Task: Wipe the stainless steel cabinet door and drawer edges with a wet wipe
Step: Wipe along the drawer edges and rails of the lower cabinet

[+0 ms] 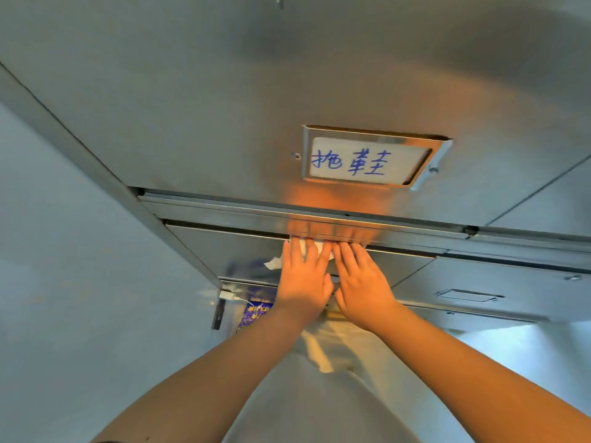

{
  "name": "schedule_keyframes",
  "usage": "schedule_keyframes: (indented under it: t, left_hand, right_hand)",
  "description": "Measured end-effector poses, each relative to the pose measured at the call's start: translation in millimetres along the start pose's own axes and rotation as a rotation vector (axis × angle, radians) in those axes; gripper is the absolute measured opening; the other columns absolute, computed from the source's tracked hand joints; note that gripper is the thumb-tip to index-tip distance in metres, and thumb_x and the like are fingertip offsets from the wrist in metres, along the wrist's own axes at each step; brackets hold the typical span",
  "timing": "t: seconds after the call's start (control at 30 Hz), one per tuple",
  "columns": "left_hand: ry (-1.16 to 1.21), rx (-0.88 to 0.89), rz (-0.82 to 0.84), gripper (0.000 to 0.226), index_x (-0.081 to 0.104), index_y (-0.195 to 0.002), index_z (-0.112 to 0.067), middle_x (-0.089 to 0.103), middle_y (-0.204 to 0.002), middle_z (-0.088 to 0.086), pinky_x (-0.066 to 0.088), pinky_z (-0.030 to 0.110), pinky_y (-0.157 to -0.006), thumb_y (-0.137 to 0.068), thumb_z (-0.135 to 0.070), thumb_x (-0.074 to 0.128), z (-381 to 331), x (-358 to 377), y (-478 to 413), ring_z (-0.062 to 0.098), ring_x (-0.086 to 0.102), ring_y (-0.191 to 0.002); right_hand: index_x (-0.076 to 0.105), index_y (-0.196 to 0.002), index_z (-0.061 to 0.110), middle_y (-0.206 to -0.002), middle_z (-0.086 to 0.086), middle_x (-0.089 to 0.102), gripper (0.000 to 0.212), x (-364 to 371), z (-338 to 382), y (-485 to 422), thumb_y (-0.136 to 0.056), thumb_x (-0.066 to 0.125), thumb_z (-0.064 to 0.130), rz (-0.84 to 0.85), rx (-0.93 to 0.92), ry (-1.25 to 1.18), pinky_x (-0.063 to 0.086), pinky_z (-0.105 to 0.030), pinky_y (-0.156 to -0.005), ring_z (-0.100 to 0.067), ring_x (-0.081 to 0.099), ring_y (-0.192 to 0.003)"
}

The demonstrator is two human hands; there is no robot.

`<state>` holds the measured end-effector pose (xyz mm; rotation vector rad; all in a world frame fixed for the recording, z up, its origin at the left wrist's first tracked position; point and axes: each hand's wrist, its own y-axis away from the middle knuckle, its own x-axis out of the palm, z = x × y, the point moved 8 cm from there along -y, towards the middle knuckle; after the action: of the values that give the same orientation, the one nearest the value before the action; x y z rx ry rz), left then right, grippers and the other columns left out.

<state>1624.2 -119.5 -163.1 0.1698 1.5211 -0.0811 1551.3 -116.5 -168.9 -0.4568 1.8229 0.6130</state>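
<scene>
The stainless steel cabinet door (224, 123) stands above the drawer (224, 251), and both hands reach the drawer's upper edge. The left hand (303, 282) and right hand (361, 284) lie flat, fingers straight, side by side and touching. The wet wipe (274, 263) sits only under the left fingers, one corner loose — it may bunch or slip out, and bare fingers would smear the steel.

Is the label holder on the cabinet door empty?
No, the label holder on the cabinet door holds a white card with blue handwritten characters.
</scene>
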Motion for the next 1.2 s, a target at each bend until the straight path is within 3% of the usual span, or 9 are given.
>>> schedule_keyframes:
  t: [0.1,0.23,0.37,0.53,0.7,0.8,0.93,1.07,1.2]
  left_hand:
    - [-0.033,0.022,0.040,0.065,0.025,-0.148,-0.019,0.037,-0.143,0.018,0.013,0.058,-0.111,-0.089,-0.040,0.042,-46.8,-4.7,-8.1,0.045,0.025,-0.135]
    - [-0.060,0.074,0.009,0.066,0.046,-0.138,-0.019,0.055,-0.127,0.014,0.034,0.053,-0.106,-0.077,-0.043,0.058,-106.3,-16.2,-13.7,0.041,0.046,-0.123]
    - [-0.061,0.060,-0.025,0.064,0.028,-0.146,-0.016,0.042,-0.138,0.018,0.022,0.054,-0.112,-0.088,-0.040,0.043,-137.4,-17.5,-18.0,0.044,0.031,-0.131]
    - [-0.065,0.075,0.004,0.065,0.010,-0.149,-0.016,0.027,-0.146,0.018,0.008,0.057,-0.113,-0.094,-0.039,0.035,-144.8,-13.1,-19.5,0.045,0.016,-0.137]
    - [-0.052,0.116,0.031,0.069,-0.006,-0.150,-0.018,0.012,-0.154,0.016,0.002,0.058,-0.112,-0.097,-0.042,0.031,-134.1,0.1,-16.0,0.044,0.006,-0.140]
    - [-0.049,0.136,0.051,0.070,-0.008,-0.150,-0.018,0.005,-0.157,0.014,0.000,0.058,-0.111,-0.097,-0.044,0.030,-127.2,8.8,-11.2,0.042,0.002,-0.141]
    - [-0.021,0.145,0.064,0.069,-0.009,-0.149,-0.016,-0.005,-0.158,0.009,-0.006,0.058,-0.110,-0.097,-0.044,0.028,-109.5,15.7,-9.4,0.037,-0.005,-0.143]
    - [0.030,0.191,0.073,0.066,-0.006,-0.150,-0.016,-0.007,-0.158,0.003,-0.006,0.054,-0.112,-0.098,-0.040,0.028,-97.2,16.9,-7.8,0.029,-0.008,-0.144]
    - [0.091,0.266,0.069,0.063,-0.007,-0.150,-0.017,-0.012,-0.158,-0.002,-0.008,0.050,-0.113,-0.099,-0.037,0.024,-88.4,14.8,-7.2,0.022,-0.013,-0.144]
  right_hand:
    - [0.010,-0.148,-0.005,-0.151,-0.020,0.027,0.074,11.7,-38.8,28.6,-0.093,0.032,0.039,0.007,0.039,0.011,0.012,-0.048,-0.118,-0.037,0.025,-0.137]
    - [0.015,-0.147,-0.006,-0.147,-0.021,0.031,0.074,27.4,-82.2,61.9,-0.090,0.038,0.036,0.053,0.050,0.022,0.018,-0.048,-0.116,-0.038,0.029,-0.133]
    - [0.042,-0.138,-0.004,-0.132,-0.017,0.053,0.074,26.9,-112.6,84.6,-0.077,0.057,0.035,-0.004,0.096,0.004,0.036,-0.044,-0.108,-0.033,0.049,-0.119]
    - [0.050,-0.131,-0.005,-0.125,-0.018,0.057,0.075,22.9,-119.0,90.4,-0.066,0.067,0.028,-0.096,0.114,-0.132,0.040,-0.046,-0.105,-0.035,0.054,-0.114]
    - [0.040,-0.140,-0.004,-0.142,-0.021,0.042,0.068,29.9,-117.6,99.9,-0.075,0.060,0.006,-0.170,0.245,-0.521,0.024,-0.046,-0.116,-0.037,0.037,-0.134]
    - [0.043,-0.140,0.005,-0.144,-0.010,0.039,0.054,32.1,-114.9,106.7,-0.087,0.056,0.008,-0.255,0.374,-0.786,0.025,-0.036,-0.113,-0.026,0.031,-0.136]
    - [0.058,-0.121,0.015,-0.122,0.000,0.056,0.026,42.4,-121.5,100.5,-0.096,0.051,0.014,-0.331,0.685,-1.298,0.034,-0.014,-0.094,-0.013,0.050,-0.115]
    - [0.065,-0.104,0.003,-0.101,-0.013,0.067,0.029,70.4,-124.2,84.0,-0.100,0.044,0.022,-0.273,1.021,-1.898,0.049,-0.029,-0.085,-0.021,0.062,-0.093]
    - [0.064,-0.092,0.006,-0.094,-0.012,0.067,0.033,84.1,-119.0,83.2,-0.101,0.042,0.031,-0.245,1.175,-2.237,0.051,-0.027,-0.075,-0.020,0.065,-0.087]
